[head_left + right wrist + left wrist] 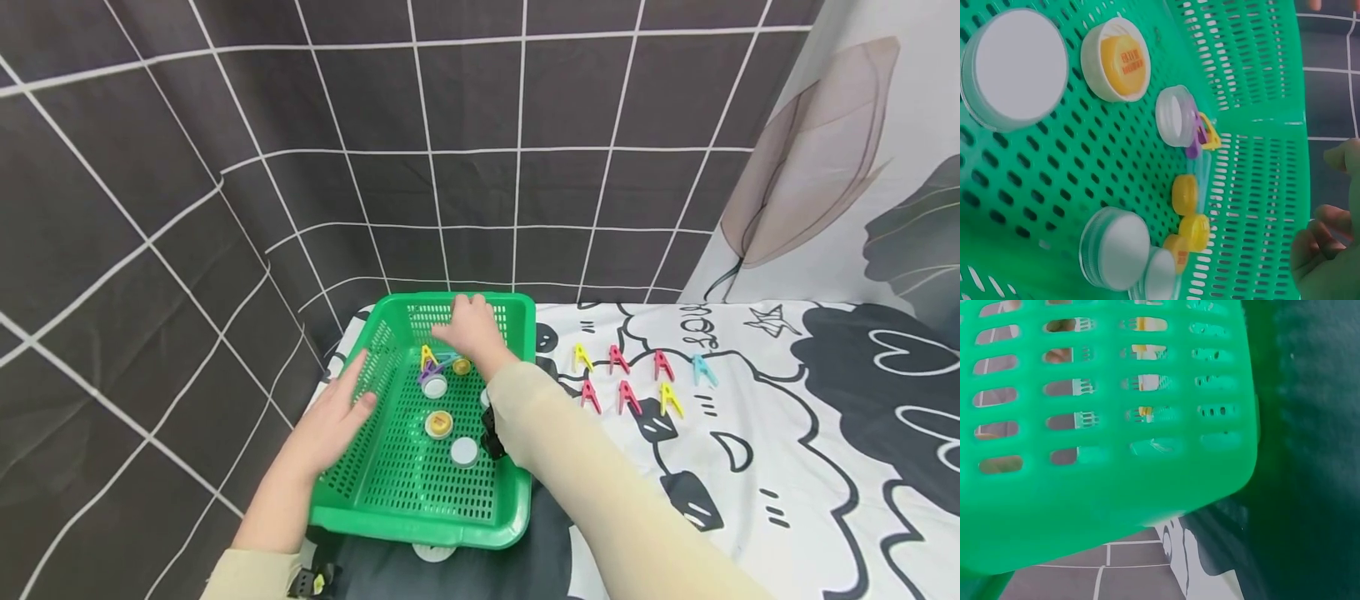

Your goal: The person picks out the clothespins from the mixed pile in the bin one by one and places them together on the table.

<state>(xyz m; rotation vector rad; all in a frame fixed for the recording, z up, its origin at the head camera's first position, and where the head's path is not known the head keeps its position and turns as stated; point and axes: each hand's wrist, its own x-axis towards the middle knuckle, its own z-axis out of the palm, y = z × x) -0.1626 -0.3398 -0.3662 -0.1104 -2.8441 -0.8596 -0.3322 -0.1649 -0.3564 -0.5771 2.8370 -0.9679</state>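
Note:
A green perforated basket (420,530) stands before me, with several round caps and lids and a few clothespins inside. My left hand (332,425) is at the basket's left side, thumb apart from the straight fingers. Above the far end is my right hand (476,329), its thumb apart from loosely bent fingers, with nothing seen between them. Near that end lie a purple clothespin (1195,136), a yellow clothespin (1211,132) and yellow caps (1194,232). Closer to me are a white cap holding a yellow one (438,425) and a white lid (464,452).
Right of the basket, red, yellow and blue clothespins (626,398) lie in two rows on the patterned white cloth (750,467). A dark gridded curtain (480,192) hangs behind the basket and along its left. A white disc (433,552) shows below the near rim.

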